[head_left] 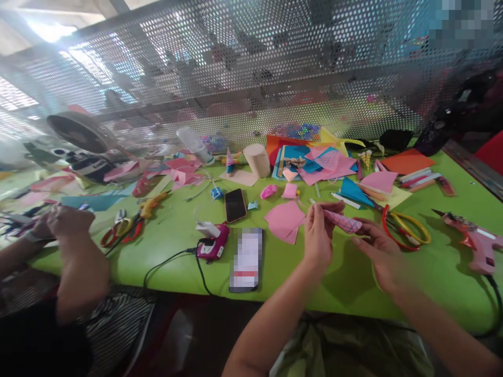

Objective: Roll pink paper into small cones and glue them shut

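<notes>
A pink paper cone [342,222] with a blue grid pattern lies sideways between my hands above the table. My left hand [319,235] is closed on its narrow end. At the wide end is my right hand [379,248], fingers and thumb apart; whether its fingertips touch the rim I cannot tell. Left of my left hand, cut pink paper pieces [286,220] lie flat. Red-and-yellow-handled scissors [406,229] rest beyond my right hand, with a rolled blue paper cone [353,190] by their blades.
A pink glue gun [477,241] with a cord lies at the right. A phone [247,259], a dark phone [235,205] and a magenta plug adapter [213,243] lie to the left. Coloured sheets [330,162] lie before the perforated metal screen [236,68]. A co-worker's hands [65,217] are at far left.
</notes>
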Demonstrator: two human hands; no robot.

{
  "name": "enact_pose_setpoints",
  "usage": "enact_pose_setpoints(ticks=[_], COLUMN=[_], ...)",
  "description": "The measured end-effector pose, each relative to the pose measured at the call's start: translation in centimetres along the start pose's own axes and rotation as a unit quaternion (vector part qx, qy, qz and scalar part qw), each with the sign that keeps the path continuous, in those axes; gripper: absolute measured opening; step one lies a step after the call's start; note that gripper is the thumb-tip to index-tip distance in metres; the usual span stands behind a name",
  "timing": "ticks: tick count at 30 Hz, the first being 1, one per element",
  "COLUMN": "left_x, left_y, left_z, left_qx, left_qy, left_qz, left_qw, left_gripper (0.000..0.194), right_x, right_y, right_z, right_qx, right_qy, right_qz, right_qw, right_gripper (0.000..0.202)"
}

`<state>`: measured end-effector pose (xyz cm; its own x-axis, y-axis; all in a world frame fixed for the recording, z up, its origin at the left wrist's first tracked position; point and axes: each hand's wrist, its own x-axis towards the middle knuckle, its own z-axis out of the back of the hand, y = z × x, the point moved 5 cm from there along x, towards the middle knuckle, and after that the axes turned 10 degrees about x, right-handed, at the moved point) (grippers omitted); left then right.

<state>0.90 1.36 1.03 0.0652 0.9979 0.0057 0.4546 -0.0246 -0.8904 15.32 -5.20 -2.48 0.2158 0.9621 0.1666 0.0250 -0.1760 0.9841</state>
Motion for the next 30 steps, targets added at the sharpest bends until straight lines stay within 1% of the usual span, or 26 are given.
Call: enact_pose_setpoints(ticks=[3,5,7,9,11,13,15,16,18,21,22,24,26,27,28,30], left_x=[-0.6,-0.9,-1.2,-1.3,-1.3,-1.2,-0.9,-0.8,-0.7,-0.9,-0.9,-0.9,-0.8,-0.6,-0.5,-0.2], left_y=[0.3,0.5,0.7,0.7,0.6,0.2,-0.5,-0.9,-1.7,-2.4,-2.4,-2.3,-2.0,-1.9,-1.7,-1.2], left_z=[-0.4,-0.6,-0.5,-0.2,0.2,0.7,0.9,0.8,0.3,-1.0,-1.5,-2.3,-2.6,-2.7,-2.6,-2.3], left_qx=[0.024,0.014,0.006,0.019,0.047,0.087,0.140,0.176,0.265,0.374,0.396,0.427,0.433,0.422,0.403,0.356], left_qy=[0.020,0.041,0.066,0.089,0.107,0.122,0.149,0.170,0.223,0.284,0.297,0.313,0.323,0.326,0.330,0.337], left_qz=[0.000,0.002,0.013,0.031,0.053,0.070,0.068,0.056,0.013,-0.051,-0.062,-0.071,-0.066,-0.058,-0.046,-0.012], left_qw=[1.000,0.999,0.998,0.995,0.992,0.986,0.977,0.968,0.938,0.881,0.867,0.846,0.839,0.844,0.852,0.872], left_gripper=[0.046,0.047,0.046,0.042,0.038,0.036,0.038,0.040,0.047,0.060,0.060,0.051,0.036,0.031,0.031,0.039], right_x=[0.3,0.6,1.1,1.6,2.2,2.7,3.1,3.2,3.3,3.5,3.5,3.6,3.6,3.7,3.7,3.8], right_y=[0.0,0.5,1.2,2.3,3.9,5.8,7.7,8.6,9.9,10.5,10.5,10.5,10.5,10.6,10.6,10.8], right_z=[-0.6,-0.5,0.2,1.3,2.4,3.3,3.9,4.0,3.9,3.1,2.9,2.3,2.0,2.0,2.1,2.5], right_qx=[0.093,0.123,0.122,0.086,0.018,-0.070,-0.155,-0.191,-0.245,-0.292,-0.300,-0.309,-0.304,-0.296,-0.287,-0.266], right_qy=[-0.044,-0.073,-0.096,-0.103,-0.089,-0.061,-0.034,-0.021,0.012,0.068,0.080,0.094,0.097,0.096,0.093,0.083], right_qz=[-0.044,-0.041,-0.026,0.006,0.049,0.095,0.144,0.169,0.208,0.224,0.228,0.238,0.245,0.247,0.247,0.248], right_qw=[0.994,0.989,0.988,0.991,0.995,0.991,0.977,0.967,0.947,0.927,0.923,0.916,0.915,0.918,0.921,0.928], right_gripper=[0.033,0.027,0.021,0.018,0.018,0.020,0.020,0.019,0.018,0.020,0.020,0.021,0.019,0.017,0.015,0.011])
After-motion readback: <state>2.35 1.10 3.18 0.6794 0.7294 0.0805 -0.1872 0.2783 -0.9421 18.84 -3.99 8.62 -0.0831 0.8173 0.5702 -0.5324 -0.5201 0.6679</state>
